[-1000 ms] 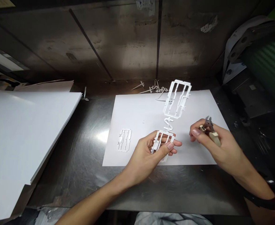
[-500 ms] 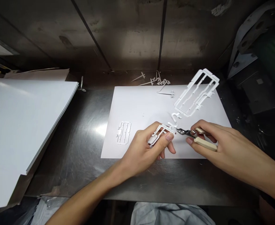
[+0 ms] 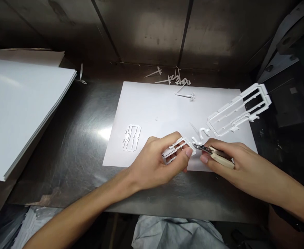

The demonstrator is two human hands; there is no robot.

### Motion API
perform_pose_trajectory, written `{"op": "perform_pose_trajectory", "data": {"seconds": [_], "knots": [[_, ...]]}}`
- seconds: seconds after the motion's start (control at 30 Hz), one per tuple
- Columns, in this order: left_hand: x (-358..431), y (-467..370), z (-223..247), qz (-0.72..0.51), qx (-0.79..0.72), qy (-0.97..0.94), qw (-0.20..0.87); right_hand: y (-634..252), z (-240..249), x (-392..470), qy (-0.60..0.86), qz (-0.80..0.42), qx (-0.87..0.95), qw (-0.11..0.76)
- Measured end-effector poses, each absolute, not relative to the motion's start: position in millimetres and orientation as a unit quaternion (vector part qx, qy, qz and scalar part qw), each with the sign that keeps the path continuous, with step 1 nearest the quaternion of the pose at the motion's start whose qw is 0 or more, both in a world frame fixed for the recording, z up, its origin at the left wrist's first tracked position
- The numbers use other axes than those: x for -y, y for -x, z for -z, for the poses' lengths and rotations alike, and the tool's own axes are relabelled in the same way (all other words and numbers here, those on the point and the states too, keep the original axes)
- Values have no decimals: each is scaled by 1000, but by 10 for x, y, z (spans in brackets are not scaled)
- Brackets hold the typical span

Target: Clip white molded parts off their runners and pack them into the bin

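Note:
My left hand pinches a small white plastic frame between thumb and fingers. A curled white sprue lies between its end and a second, longer white plastic frame that sticks out to the upper right. In my right hand is a pair of side cutters with cream handles. Their jaws meet the sprue at the end of the small frame; whether they have cut through I cannot tell. Another white plastic frame lies flat on the white paper sheet, left of my left hand.
Several white sprue offcuts lie along the paper's back edge, near the metal wall. A stack of white sheets stands at the left on the metal table. Dark machinery is on the right.
The cutters' handles have squeezed closer together and the jaws have moved onto the sprue. The longer frame has swung down and to the right. The camera view has shifted slightly.

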State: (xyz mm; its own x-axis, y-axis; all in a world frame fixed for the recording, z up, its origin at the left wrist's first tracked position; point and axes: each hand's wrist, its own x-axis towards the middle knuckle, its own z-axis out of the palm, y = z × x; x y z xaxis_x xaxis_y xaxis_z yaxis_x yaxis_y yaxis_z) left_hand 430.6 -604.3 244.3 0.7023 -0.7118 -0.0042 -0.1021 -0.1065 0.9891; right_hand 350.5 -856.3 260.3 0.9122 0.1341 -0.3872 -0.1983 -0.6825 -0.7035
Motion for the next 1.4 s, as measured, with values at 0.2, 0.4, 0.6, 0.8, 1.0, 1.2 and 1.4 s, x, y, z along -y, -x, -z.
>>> {"op": "perform_pose_trajectory", "data": {"seconds": [0.2, 0.4, 0.6, 0.8, 1.0, 1.2, 1.4], "knots": [[6039, -4313, -2476, 300, 277, -688, 600, -3498, -2581, 8654, 855, -241, 0, 460], [6016, -4334, -2511, 353, 258, -664, 606, -3487, -2615, 8670, 844, -273, -18, 461], [6027, -4340, -2504, 333, 267, -678, 598, -3492, -2583, 8612, 867, -259, -2, 426], [6037, -4347, -2463, 329, 273, -679, 597, -3482, -2583, 8590, 875, -265, -6, 405], [6027, -4341, -2500, 360, 245, -655, 618, -3484, -2639, 8599, 833, -309, -11, 460], [6013, -4334, -2515, 366, 261, -653, 610, -3484, -2669, 8608, 811, -338, 8, 477], [6012, -4336, -2469, 326, 277, -679, 596, -3477, -2601, 8597, 872, -277, -7, 403]]}}
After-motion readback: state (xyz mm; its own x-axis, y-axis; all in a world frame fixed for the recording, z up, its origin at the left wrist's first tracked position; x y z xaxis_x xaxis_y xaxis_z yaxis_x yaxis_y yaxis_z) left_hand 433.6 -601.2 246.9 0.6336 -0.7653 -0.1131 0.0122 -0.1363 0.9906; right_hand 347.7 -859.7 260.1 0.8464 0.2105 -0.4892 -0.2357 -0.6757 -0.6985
